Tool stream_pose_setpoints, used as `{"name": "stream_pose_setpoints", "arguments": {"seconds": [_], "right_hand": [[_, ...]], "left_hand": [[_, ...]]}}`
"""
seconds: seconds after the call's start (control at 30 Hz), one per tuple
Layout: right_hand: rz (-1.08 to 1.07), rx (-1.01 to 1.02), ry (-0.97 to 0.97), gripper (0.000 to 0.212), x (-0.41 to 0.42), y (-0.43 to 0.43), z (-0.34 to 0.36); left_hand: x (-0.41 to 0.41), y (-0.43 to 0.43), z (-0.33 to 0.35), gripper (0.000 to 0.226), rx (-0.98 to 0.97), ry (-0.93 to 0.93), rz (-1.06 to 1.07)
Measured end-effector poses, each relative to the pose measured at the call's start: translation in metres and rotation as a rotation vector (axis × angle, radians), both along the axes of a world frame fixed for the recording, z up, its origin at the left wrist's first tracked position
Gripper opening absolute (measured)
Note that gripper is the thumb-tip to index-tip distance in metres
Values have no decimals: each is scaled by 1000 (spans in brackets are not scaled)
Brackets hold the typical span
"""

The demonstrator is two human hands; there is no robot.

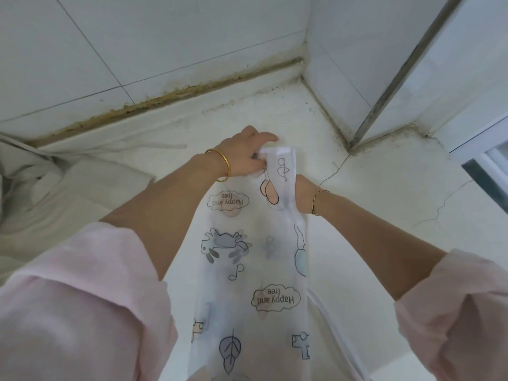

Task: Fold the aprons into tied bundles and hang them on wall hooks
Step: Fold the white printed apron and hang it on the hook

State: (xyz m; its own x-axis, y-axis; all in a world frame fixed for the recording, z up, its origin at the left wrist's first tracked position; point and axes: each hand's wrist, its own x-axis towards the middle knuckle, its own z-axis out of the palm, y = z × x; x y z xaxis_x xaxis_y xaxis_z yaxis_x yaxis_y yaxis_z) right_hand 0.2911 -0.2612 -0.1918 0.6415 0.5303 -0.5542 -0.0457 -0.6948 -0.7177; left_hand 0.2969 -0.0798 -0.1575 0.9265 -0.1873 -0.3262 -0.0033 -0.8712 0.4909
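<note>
- Pink sleeves (82, 298) fill the near corners, with bare forearms reaching forward.
- White counter (371, 215) in a tiled corner carries the work.
- Printed apron (247, 270) lies on the counter as a long narrow strip, its far end between the hands.
- Left hand (247, 152) pinches the far left corner, and right hand (303, 193) clasps the right edge with its fingers curled round the cloth.
- Likely step: folding the far end over. Keep both edges level and taut so it lands square.
- Leave the loose strap (327, 317) free for tying.
</note>
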Motion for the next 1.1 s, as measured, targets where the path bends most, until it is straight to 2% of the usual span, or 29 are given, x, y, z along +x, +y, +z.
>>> {"name": "stream_pose_setpoints", "arguments": {"seconds": [0.13,0.2,0.23,0.33,0.4,0.53,0.6,0.7,0.83,1.0,1.1], "right_hand": [[48,-46,-73,40,-2,-2,2],[18,-21,-107,33,-3,-6,6],[-66,35,-104,31,-3,-8,7],[-521,308,69,33,-6,-17,10],[-635,330,92,44,-6,-21,8],[-352,-5,-276,42,-3,-18,-3],[-345,-48,-359,42,-2,-14,-6],[-413,-47,-386,40,-1,-10,-7],[-431,-109,-385,39,0,-7,-9],[-388,-227,-396,34,6,0,-12],[-394,-232,-406,29,12,7,-8]], "left_hand": [[5,-1,-1,35,125,-18,-57],[8,0,-3,32,131,-11,-32],[9,0,-4,32,140,-19,-30],[11,-2,-5,33,186,-28,-33],[13,-2,-7,33,214,-34,-26],[17,-3,-12,30,249,-93,-27],[17,-4,-15,27,264,-153,-15],[17,-2,-17,24,237,-209,28],[19,2,-17,24,212,-183,51],[26,2,-18,26,271,-149,68],[30,4,-23,25,324,-157,108]]}}
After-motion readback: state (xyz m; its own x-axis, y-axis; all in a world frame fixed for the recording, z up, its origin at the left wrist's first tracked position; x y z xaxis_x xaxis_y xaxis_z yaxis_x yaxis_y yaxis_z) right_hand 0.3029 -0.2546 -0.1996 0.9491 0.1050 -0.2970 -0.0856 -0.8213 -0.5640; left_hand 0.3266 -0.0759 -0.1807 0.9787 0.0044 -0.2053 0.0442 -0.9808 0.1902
